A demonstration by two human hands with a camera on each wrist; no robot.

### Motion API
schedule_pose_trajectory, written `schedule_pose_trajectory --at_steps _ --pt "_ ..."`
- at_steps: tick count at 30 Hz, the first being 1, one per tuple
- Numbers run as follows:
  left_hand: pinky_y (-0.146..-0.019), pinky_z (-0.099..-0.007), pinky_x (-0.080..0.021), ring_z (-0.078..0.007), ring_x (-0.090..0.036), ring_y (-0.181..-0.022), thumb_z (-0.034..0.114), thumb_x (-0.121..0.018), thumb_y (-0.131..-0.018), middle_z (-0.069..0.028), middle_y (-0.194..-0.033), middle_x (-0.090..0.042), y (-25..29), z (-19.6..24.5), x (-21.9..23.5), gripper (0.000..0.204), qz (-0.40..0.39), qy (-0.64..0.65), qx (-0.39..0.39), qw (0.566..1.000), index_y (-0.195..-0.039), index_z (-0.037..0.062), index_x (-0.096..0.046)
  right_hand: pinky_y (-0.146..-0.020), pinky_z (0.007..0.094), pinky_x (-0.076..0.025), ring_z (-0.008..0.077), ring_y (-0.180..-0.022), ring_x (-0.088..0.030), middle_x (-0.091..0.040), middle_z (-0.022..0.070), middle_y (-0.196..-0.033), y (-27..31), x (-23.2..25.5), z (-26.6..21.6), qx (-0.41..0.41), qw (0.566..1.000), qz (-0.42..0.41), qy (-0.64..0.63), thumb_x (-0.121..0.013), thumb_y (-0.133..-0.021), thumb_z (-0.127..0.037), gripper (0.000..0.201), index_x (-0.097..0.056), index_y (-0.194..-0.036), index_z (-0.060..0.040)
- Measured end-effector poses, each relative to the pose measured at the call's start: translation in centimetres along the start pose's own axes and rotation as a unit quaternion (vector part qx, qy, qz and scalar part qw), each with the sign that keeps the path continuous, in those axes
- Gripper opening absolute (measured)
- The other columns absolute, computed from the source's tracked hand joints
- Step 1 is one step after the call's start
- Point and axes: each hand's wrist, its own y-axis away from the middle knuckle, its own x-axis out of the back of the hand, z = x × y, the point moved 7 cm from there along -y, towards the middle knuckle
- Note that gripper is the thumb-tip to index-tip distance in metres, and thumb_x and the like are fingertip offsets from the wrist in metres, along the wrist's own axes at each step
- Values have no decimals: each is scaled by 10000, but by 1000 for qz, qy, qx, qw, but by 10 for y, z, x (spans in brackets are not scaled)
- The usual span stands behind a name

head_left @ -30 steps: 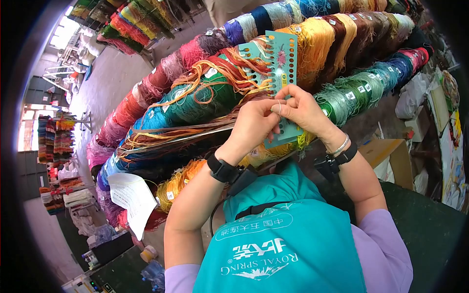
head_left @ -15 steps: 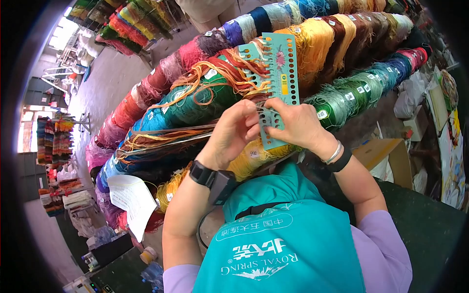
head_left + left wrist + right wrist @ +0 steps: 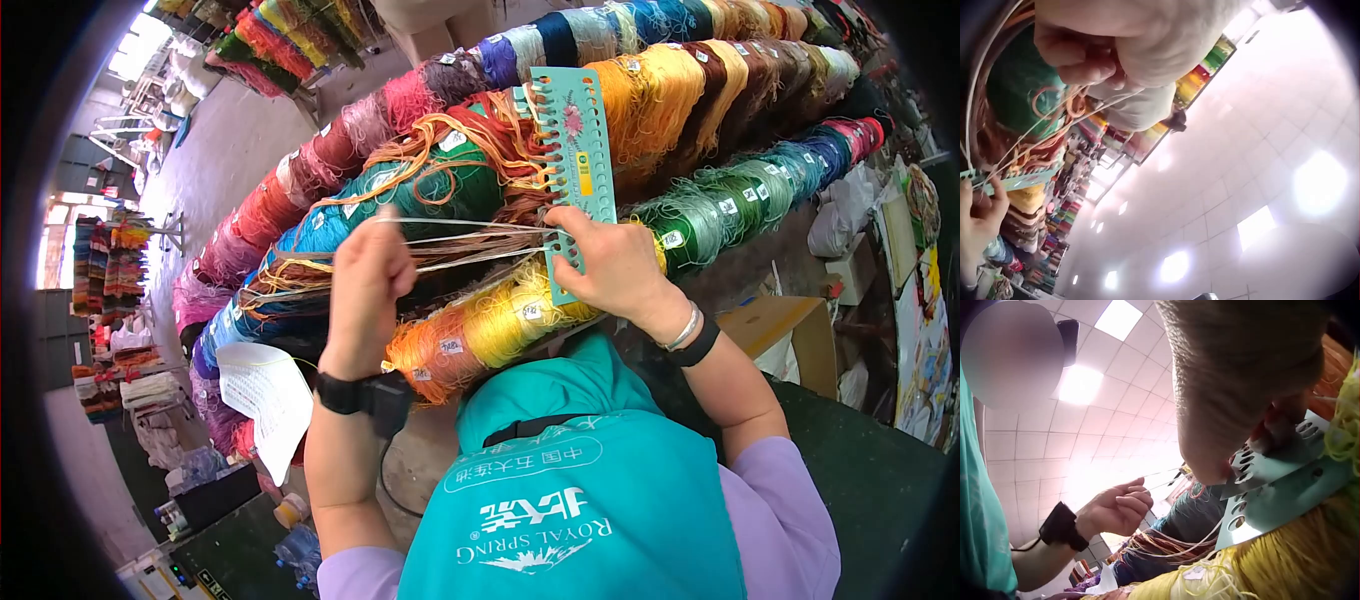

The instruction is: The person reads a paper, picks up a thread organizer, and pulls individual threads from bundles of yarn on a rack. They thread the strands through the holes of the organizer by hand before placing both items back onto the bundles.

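Observation:
A pale green thread card (image 3: 578, 110), punched with holes along its edges, lies across rows of thread skeins. My right hand (image 3: 618, 262) pinches the card's near part between thumb and fingers, as the right wrist view also shows. To the left, my left hand (image 3: 365, 280) has its fingers curled round the end of a white thread (image 3: 462, 224). This thread stretches taut from the card to that hand. Orange, rust and brown threads (image 3: 425, 140) hang looped from the card's left edge and trail leftward over a green skein (image 3: 440, 190).
Labelled skeins run in long rows, with yellow skeins (image 3: 515, 315) in front and green skeins (image 3: 690, 205) at right. A white printed sheet (image 3: 265, 400) hangs at the left. A cardboard box (image 3: 785, 335) stands at right. Another person's legs (image 3: 435, 25) show behind the rows.
My left hand has moved from the card out to the left, drawing the white thread taut. My right hand has gone from fingering thread beside the left hand to pinching the card.

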Motion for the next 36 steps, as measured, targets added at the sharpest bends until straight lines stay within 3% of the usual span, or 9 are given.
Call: schedule_pose_trajectory --at_steps 7,10,13,16,21,23,26,33,36 --pt "-470 -206 -277 -55 -312 -513 392 -478 -1037 71 -626 -358 34 43 116 348 93 185 -23 978 -798 140 -497 -529 405 -497 292 -611 -643 -653 95 -716 4 -5 6 -4 998 -20 55 -684 -761 -182 393 -579 -1133 -114" --pt "-468 -185 -285 -31 -399 -535 315 -542 -1014 49 -657 -469 61 70 206 207 220 -72 -46 972 -1018 126 -627 -516 361 -482 231 -561 -625 -610 75 -663 5 -3 5 36 998 -11 50 -701 -768 -171 399 -590 -1146 -108" --pt "-517 -198 -378 -66 -533 -620 270 -594 -968 -22 -760 -611 102 100 229 350 328 -479 6 814 -1244 56 -604 -516 353 -468 221 -574 -605 -580 56 -611 2 19 16 -9 993 39 -113 -741 -768 -218 406 -610 -1133 -98" --pt "-701 -244 -453 -93 -603 -836 274 -619 -954 -47 -902 -670 133 105 277 361 351 -485 -42 800 -1221 31 -631 -676 252 -476 157 -826 -616 -648 73 -999 -3 44 63 -119 959 218 -136 -748 -810 -124 428 -585 -1192 -21" --pt "-826 -230 -426 -102 -594 -1014 260 -608 -965 -19 -1085 -684 167 94 284 270 396 -401 -70 823 -1140 79 -703 -867 317 -547 169 -964 -667 -676 111 -1134 -20 -37 87 -296 596 -76 -743 -635 -922 -77 308 -570 -1202 36" --pt "-823 -228 -420 -98 -588 -1024 259 -608 -964 -7 -1090 -680 181 90 292 269 439 -325 -71 835 -1147 85 -703 -873 327 -551 177 -952 -673 -679 116 -1129 -23 -43 75 -302 598 -88 -737 -627 -917 -52 292 -575 -1192 31" --pt "-896 -275 -455 -149 -615 -1028 217 -610 -954 -70 -1096 -691 203 83 347 278 435 -379 -90 812 -1142 28 -691 -857 318 -552 168 -941 -673 -685 101 -1105 -30 -24 75 -239 727 13 -644 -619 -914 -30 275 -585 -1182 23" --pt "-926 -387 -485 -324 -646 -1057 164 -629 -889 -222 -1110 -673 223 71 423 336 384 -607 -65 693 -1153 -44 -639 -844 271 -511 107 -971 -637 -681 43 -1137 -63 61 -46 -28 887 138 -440 -641 -932 -64 251 -638 -1176 -6" --pt "-920 -435 -477 -392 -618 -1050 194 -665 -840 -236 -1092 -655 216 65 448 374 324 -672 -81 661 -1138 -28 -631 -895 255 -485 110 -989 -626 -661 25 -1162 -68 108 -82 93 967 208 -113 -622 -929 -20 389 -596 -1311 -88"
